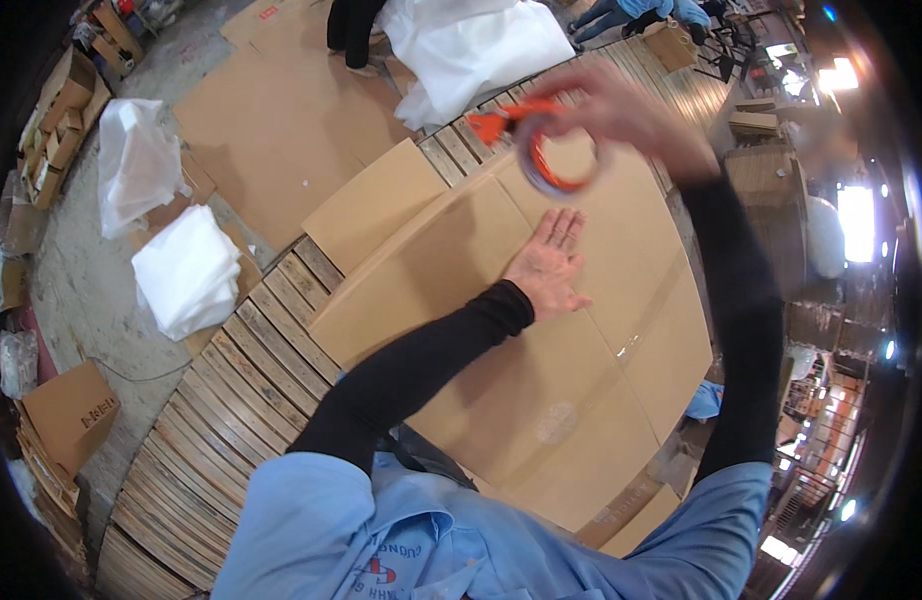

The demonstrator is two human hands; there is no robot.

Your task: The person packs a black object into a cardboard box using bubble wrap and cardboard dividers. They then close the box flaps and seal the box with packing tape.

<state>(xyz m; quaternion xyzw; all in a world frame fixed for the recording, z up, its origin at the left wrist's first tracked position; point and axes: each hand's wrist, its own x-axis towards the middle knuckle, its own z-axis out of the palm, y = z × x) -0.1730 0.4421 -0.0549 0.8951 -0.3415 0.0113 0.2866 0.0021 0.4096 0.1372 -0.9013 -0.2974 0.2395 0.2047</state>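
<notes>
A large brown cardboard box [461, 380] lies in front of me, its top flaps meeting at a seam. My left hand [549, 265] is open over the top of the box, fingers stretched out and holding nothing. Whether it presses on the cardboard I cannot tell. Raised above the far part of the box, my right hand [606, 105] is closed round an orange tape dispenser [492, 126] with a roll of tape on it. That hand and the dispenser are blurred, and the roll covers part of the box behind it.
The box rests on a wooden slatted platform [246, 350]. Flat cardboard sheets [271, 140] lie on the floor beyond it. White foam sheets [186, 270] are stacked at the left, and a white foam pile [471, 45] lies at the back, near a person's dark-clothed legs [353, 35].
</notes>
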